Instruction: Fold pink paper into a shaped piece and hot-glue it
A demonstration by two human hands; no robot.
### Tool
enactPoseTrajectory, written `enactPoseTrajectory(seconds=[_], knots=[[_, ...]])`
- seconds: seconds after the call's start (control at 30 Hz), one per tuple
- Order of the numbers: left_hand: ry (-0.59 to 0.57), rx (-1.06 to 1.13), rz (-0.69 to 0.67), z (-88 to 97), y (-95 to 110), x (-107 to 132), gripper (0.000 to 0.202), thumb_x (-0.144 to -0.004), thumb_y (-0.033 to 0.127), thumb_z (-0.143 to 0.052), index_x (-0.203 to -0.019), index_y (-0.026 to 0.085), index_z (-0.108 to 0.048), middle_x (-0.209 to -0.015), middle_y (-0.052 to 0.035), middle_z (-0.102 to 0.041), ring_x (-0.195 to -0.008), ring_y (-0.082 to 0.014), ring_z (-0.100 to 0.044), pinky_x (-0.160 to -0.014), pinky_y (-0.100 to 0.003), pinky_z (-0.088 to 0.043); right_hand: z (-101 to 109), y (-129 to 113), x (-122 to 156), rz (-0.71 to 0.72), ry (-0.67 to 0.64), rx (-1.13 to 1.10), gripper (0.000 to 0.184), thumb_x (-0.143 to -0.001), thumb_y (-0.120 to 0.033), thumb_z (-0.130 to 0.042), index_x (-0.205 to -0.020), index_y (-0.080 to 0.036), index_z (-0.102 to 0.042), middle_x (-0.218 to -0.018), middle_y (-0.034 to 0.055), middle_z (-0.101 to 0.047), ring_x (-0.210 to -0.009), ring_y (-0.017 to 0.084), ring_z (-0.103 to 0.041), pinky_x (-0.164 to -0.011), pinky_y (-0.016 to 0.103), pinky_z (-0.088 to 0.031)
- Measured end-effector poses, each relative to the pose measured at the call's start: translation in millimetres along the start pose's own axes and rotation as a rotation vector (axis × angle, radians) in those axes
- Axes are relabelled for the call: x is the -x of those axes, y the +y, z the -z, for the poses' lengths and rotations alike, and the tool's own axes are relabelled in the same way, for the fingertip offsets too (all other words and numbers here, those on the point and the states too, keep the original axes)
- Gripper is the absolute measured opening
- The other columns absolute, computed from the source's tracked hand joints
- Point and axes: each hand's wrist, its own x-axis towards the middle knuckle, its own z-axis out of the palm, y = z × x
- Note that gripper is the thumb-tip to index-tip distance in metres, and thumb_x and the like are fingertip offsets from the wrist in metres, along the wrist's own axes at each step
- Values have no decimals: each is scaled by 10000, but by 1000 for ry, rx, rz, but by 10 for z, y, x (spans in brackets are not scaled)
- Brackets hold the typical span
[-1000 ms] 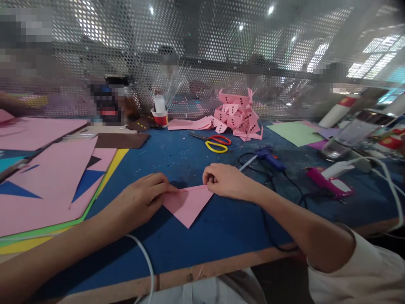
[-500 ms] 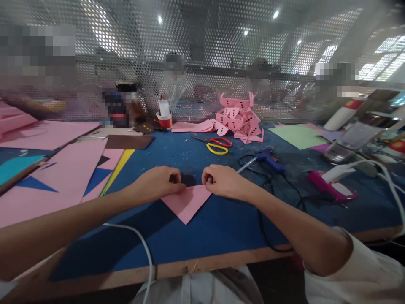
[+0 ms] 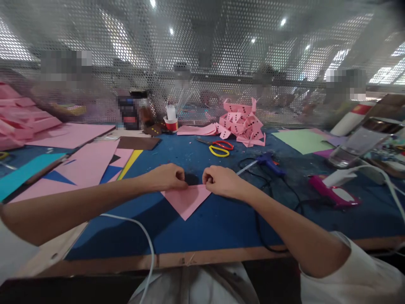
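Head view: pink paper triangle (image 3: pixel 185 203) lies between 6 and 7 o'clock from centre. Left hand (image 3: pixel 171 177) at its 10 o'clock, right hand (image 3: pixel 218 181) at 2: fingers curled, pinching its upper edge. Cup (image 3: pixel 171 125), 12 o'clock: red-and-yellow label unreadable.

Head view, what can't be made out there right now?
Pink paper, upper left edge: head view, partly behind the left hand.
Its upper right end: head view, behind the right hand.
Far-left pink pile: head view, cut off by the left edge.
Figures: head view, blurred behind the perforated panel.
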Motion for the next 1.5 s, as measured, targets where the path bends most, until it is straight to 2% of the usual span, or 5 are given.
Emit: enactPoseTrajectory(seconds=[0.43, 0.73, 1.0, 1.4, 1.5], knots=[[-56, 119, -110, 32, -139, 43, 222, -696, 334, -586, -827, 202, -707, -727, -4, -666, -655, -158, -568, -559, -248, -361, 8, 7, 8, -13, -20, -22, 172, -802, -167, -538, -880, -220, -682, -932, 25, -694, -791, 155, -612, -632, 247, -342], [-71, 135, -86, 76, -177, 129, 249, -669, 279, -567, -848, 201, -721, -732, -5, -664, -666, -162, -572, -558, -242, -364, 8, 22, 21, 12, -21, -48, 161, -797, -175, -546, -878, -220, -678, -914, 19, -681, -768, 145, -598, -624, 241, -336], [-95, 196, -48, 109, -405, 158, 226, -651, 299, -605, -823, 205, -718, -673, 4, -637, -620, -157, -566, -538, -239, -357, 14, 15, 12, -8, -31, -51, 173, -792, -158, -552, -884, -221, -685, -918, 21, -681, -772, 146, -596, -621, 241, -335], [-58, 199, -107, 104, -488, 258, 226, -707, 276, -583, -866, 201, -724, -661, 46, -637, -620, -131, -566, -545, -208, -380, 20, 17, 39, 16, -22, -62, 187, -789, -140, -536, -878, -219, -679, -898, 15, -666, -765, 141, -579, -616, 251, -319], [48, 151, -167, 75, -391, 260, 203, -770, 292, -585, -890, 228, -735, -783, 27, -706, -698, -145, -609, -607, -228, -406, 28, 8, 44, 0, -21, -58, 173, -784, -136, -547, -855, -221, -680, -891, 12, -665, -764, 138, -571, -615, 249, -313]])
